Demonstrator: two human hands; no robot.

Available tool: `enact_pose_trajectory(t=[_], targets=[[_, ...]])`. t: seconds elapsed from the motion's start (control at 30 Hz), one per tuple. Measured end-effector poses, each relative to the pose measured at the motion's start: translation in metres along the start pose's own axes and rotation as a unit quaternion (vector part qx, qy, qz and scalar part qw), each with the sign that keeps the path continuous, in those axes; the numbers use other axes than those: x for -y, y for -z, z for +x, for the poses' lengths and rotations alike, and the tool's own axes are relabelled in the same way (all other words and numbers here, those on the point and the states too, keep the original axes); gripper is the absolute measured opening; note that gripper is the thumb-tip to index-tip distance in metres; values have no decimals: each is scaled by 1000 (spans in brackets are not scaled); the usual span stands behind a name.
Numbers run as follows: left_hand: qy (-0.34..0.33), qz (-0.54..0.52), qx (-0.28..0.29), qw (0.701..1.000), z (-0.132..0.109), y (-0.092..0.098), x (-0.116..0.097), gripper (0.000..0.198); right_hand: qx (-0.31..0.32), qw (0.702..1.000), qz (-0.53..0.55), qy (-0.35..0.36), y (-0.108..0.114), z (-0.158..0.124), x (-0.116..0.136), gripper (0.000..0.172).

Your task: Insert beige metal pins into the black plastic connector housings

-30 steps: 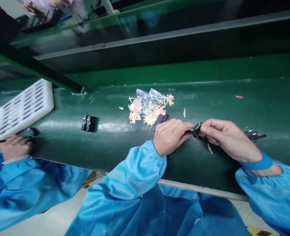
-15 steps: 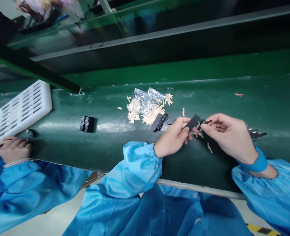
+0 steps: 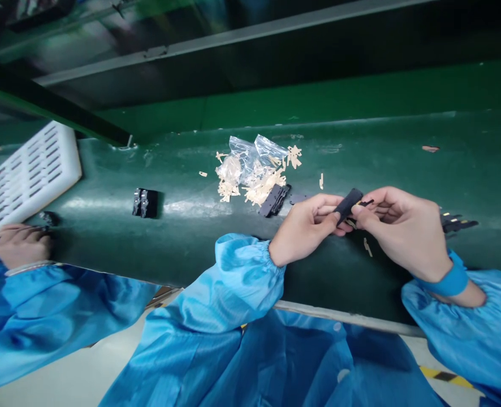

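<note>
Between thumb and fingers, my left hand (image 3: 307,225) grips a flat black plastic piece (image 3: 349,206), tilted up to the right. My right hand (image 3: 403,229) meets its right end, pinching a small dark strip (image 3: 366,203) with a yellowish mark; whether the strip touches the black piece is hard to tell. Below the hands a thin cream-coloured piece (image 3: 367,247) lies on the green table. Left of my left hand is a stack of black plates (image 3: 275,200) beside a heap of cream-coloured pieces (image 3: 261,189). Dark strips (image 3: 458,222) lie right of my right hand.
Clear plastic bags (image 3: 250,155) lie on the heap. Further left are black blocks with metal parts (image 3: 145,203) and a white slotted tray (image 3: 30,172). A co-worker's hand (image 3: 24,246) works at the far left. A green bar (image 3: 64,107) slants above the table (image 3: 208,254).
The view has shifted slightly. My hands have drawn closer together, and the black piece has tilted, now showing more of its edge. Both hands keep hold of their parts.
</note>
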State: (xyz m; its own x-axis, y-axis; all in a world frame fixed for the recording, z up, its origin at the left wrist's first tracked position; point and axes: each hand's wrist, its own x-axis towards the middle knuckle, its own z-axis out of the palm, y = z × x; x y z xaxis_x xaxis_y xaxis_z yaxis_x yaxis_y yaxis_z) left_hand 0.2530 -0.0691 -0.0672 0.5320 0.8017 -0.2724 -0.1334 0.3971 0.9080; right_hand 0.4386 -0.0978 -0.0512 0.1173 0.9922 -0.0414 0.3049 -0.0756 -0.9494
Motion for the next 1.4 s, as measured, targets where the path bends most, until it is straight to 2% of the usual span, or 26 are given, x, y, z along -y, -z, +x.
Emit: enact_pose_trajectory(t=[0.23,0.53,1.03,1.4], targets=[[6,-4,-14,1000,-2,-4,-3,23,-7,1000,-12,-3,-1,0,4,11],[10,-2,-13,1000,-1,-4,-4,25,-11,1000,-22,-6,-2,-1,7,10],[25,-6,-22,999,-3,-6,-6,27,-13,999,-32,-9,-2,0,10,17],[30,-16,-26,999,-3,-6,-5,25,-14,999,-41,-5,-1,-3,4,11]])
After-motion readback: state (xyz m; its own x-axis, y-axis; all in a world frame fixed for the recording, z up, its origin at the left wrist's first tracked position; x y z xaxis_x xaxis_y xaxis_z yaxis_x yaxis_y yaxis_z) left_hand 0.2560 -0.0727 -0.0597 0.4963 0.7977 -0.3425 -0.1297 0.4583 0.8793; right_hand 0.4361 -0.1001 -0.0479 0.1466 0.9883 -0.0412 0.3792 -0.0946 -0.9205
